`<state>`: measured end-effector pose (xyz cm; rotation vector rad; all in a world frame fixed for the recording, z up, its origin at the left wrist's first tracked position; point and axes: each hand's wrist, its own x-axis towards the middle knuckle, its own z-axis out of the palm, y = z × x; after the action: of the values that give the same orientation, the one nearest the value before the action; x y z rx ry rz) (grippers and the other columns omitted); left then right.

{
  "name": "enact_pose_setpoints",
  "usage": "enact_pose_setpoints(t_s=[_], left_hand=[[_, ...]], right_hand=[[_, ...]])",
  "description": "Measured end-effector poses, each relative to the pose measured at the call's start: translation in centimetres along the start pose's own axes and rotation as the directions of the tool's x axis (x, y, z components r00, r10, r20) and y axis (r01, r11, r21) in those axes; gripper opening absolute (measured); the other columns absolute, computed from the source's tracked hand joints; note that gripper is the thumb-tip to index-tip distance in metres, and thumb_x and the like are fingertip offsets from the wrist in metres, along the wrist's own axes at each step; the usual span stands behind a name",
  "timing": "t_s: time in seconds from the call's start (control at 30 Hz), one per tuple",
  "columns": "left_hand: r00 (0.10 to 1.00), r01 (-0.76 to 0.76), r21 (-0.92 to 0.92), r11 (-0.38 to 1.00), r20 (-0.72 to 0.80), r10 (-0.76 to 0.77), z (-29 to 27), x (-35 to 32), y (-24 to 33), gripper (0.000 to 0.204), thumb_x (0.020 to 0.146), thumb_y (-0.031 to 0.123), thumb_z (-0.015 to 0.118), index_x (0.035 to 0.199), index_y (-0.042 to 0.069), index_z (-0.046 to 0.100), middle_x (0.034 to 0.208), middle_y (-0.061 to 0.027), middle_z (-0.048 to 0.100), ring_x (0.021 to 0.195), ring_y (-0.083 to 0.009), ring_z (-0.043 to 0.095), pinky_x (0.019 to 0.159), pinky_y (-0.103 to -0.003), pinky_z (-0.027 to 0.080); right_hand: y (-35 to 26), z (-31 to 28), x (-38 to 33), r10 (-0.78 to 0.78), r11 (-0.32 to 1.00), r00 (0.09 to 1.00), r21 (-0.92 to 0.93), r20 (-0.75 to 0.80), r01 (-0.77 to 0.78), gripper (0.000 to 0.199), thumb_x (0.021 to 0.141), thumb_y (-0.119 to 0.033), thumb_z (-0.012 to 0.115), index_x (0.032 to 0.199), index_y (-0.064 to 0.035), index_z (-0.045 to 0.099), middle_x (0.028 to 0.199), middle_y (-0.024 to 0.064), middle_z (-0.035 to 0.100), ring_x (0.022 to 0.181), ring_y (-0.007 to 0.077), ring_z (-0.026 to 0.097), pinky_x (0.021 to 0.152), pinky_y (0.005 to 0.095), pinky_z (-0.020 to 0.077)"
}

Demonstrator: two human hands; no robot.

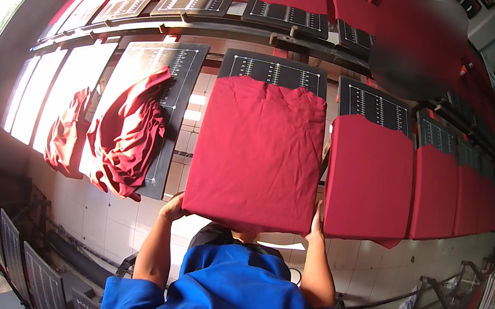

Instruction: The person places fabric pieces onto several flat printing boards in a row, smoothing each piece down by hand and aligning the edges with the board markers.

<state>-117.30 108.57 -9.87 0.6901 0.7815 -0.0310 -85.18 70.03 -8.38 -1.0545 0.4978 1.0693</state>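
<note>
A dark red T-shirt (pixel 258 150) is stretched over the black marked board (pixel 275 70) in front of me. Its upper part has small wrinkles, while the lower part lies smoother. At the near left corner, my left hand (pixel 175 206) is closed on the shirt's edge. My right hand (pixel 316 225) grips the near right corner in the same way. Fingertips of both hands are partly hidden by the fabric and the board. To the left, a crumpled red shirt (pixel 128 133) lies loosely on another board (pixel 182 90).
More boards with red shirts (pixel 369 176) pulled over them run off to the right. A second crumpled shirt (pixel 68 136) lies farther left in bright sunlight. Across a metal rail (pixel 249 32) stands another row of covered boards. A blurred patch hides part of the upper right.
</note>
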Motion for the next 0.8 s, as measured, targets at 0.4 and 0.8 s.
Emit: enact_pose_setpoints(t_s=[0.4, 0.8], left_hand=[[0.988, -0.014, 0.331, 0.944, -0.143, 0.065, -2.0, -1.5, -3.0, 0.035, 0.107, 0.033, 0.049, 0.110, 0.002, 0.066, 0.090, -0.0010, 0.067, 0.083, -0.0098, 0.060, 0.078, -0.027, 0.048], [0.976, -0.210, -0.022, 0.978, -0.058, 0.208, 9.2, 17.1, 19.5, 0.068, 0.101, 0.060, 0.048, 0.138, 0.004, 0.055, 0.129, -0.0103, 0.064, 0.115, -0.0209, 0.063, 0.099, -0.037, 0.051]], right_hand=[[3.0, -4.6, -3.2, -0.241, 0.949, 0.951, -0.252, -0.192, 0.190, 0.086, 0.100, -0.065, 0.042, 0.156, -0.0014, 0.029, 0.161, 0.0150, 0.033, 0.148, 0.0266, 0.032, 0.120, 0.0411, 0.0266], [-18.5, 12.6, 8.4, -0.232, 0.936, 0.972, -0.264, 0.034, 0.233, 0.075, 0.097, -0.051, 0.062, 0.150, -0.0030, 0.041, 0.154, 0.0092, 0.045, 0.140, 0.0218, 0.044, 0.115, 0.0392, 0.0378]])
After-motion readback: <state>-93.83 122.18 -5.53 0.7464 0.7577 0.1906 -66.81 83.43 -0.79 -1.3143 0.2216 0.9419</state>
